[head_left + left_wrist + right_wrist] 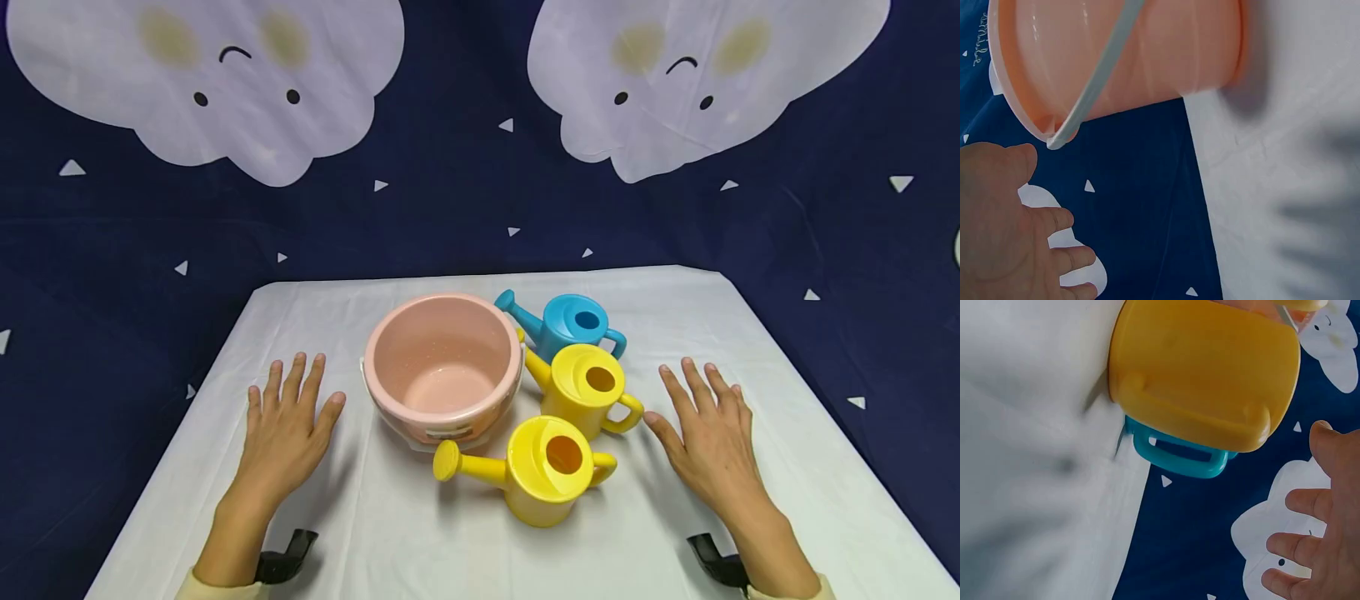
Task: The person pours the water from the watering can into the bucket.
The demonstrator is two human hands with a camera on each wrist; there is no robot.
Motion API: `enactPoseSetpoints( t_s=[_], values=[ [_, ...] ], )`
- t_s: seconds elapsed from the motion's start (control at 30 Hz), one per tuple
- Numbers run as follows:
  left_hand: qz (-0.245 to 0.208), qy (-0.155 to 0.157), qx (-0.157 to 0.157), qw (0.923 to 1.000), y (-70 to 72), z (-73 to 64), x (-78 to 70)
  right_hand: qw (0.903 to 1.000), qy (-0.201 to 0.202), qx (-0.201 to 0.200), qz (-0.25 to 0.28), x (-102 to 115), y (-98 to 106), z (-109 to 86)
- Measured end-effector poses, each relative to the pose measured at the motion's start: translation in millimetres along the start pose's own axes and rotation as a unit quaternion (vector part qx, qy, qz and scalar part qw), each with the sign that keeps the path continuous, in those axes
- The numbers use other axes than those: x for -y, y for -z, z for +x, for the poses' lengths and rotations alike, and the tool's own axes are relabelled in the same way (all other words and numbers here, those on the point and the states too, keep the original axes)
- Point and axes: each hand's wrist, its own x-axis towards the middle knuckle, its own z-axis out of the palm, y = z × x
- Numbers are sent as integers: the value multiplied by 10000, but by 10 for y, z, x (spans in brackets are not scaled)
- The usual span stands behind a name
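Note:
A pink bucket with a pale handle stands upright left of three toy watering cans. The blue watering can is at the back, one yellow watering can sits in the middle, and another yellow watering can is in front, its spout toward the left. My left hand hovers over the table left of the bucket, fingers straight and spread, touching nothing. To the right of the cans, my right hand is held palm down with spread fingers, nearest the middle yellow can's handle, holding nothing.
A white cloth covers the table. Behind it hangs a dark blue curtain with white clouds and small triangles. Black wrist straps show at both wrists.

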Motion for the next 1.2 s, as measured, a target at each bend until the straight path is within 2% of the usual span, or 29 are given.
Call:
enactPoseSetpoints(
  t_s=[0.33, 0.6, 0.77, 1.2],
  values=[
    [-336, -75, 84, 9994, 15, 57, -68, 9995, 146, -123, 236, 69, 32, -60],
    [-475, -99, 176, 9987, 26, 95, -142, 9972, 406, -444, 451, 109, 18, -113],
    [-561, -148, 177, 9982, 31, 119, -180, 9966, 452, -418, 555, 132, 8, -147],
    [-834, -296, 74, 9961, 24, 193, -245, 9881, 573, -499, 1335, 182, -5, -208]
  ],
)
